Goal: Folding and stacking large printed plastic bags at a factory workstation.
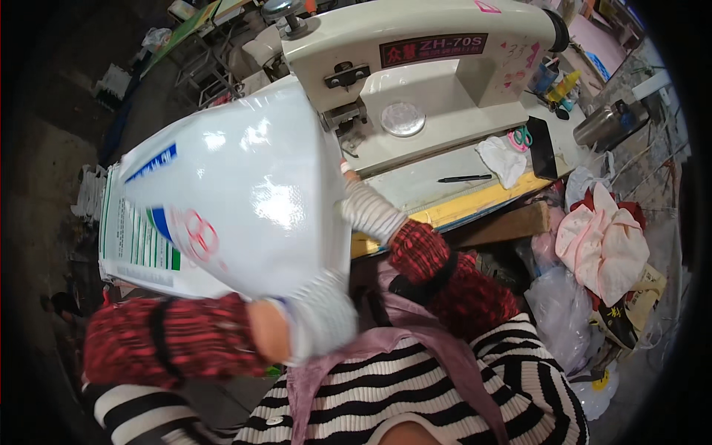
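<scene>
A large glossy white woven sack (237, 193) with blue, green and red print is lifted in front of me, over the left end of the cream sewing machine (415, 67). My left hand (315, 319), in a striped glove, grips the sack's near lower edge. My right hand (348, 172), also gloved, is mostly hidden behind the sack's far edge beside the machine's needle area; only the wrist and cuff show. Both forearms wear red-and-black knitted sleeves.
A pile of similar sacks (122, 252) lies at the left. On the machine table (445, 194) are a black pen (465, 178), a white cloth (503, 159), scissors (522, 137), and bottles and a metal flask (604, 122) at the far right. Cloth and plastic bags (601, 245) lie on the floor at right.
</scene>
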`<state>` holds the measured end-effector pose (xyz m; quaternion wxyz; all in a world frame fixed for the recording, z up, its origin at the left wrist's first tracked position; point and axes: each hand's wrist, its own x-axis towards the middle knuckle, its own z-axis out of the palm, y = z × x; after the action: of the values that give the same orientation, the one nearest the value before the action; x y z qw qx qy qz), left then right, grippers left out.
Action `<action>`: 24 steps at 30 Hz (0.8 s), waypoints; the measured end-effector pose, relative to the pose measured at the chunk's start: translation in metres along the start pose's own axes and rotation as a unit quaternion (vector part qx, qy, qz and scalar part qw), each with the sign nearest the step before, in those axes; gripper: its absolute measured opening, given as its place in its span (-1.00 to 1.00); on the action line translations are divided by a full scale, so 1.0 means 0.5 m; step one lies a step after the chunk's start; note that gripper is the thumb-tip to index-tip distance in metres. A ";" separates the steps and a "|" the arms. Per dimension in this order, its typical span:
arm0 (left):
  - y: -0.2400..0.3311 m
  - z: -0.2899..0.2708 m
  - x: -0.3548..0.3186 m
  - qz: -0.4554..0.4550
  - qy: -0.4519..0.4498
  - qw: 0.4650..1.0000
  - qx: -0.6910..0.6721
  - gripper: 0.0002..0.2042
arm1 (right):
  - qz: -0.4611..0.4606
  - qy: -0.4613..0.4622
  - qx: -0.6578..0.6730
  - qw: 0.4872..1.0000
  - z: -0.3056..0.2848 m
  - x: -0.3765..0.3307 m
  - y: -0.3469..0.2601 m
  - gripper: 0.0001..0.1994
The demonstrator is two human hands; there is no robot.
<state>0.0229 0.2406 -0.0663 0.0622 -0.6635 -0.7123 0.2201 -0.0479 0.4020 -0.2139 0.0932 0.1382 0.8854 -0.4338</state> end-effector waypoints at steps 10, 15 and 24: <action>-0.181 -0.039 0.025 0.119 -0.293 0.906 -0.282 -0.78 | 0.051 -0.055 -0.177 0.981 -0.035 -0.066 -0.101 -0.33; -0.178 -0.001 0.100 0.061 -0.296 0.907 -0.293 -0.74 | 0.013 -0.010 -0.238 0.971 -0.076 0.031 -0.077 -0.37; -0.112 -0.097 0.106 0.164 -0.320 0.918 -0.165 -0.82 | 0.020 -0.081 -0.191 0.978 -0.039 -0.071 -0.069 -0.28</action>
<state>-0.0160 0.3022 -0.0113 -0.3167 -0.6660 -0.6013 0.3076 -0.0265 0.3914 -0.1666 0.1982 0.1001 0.9385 -0.2643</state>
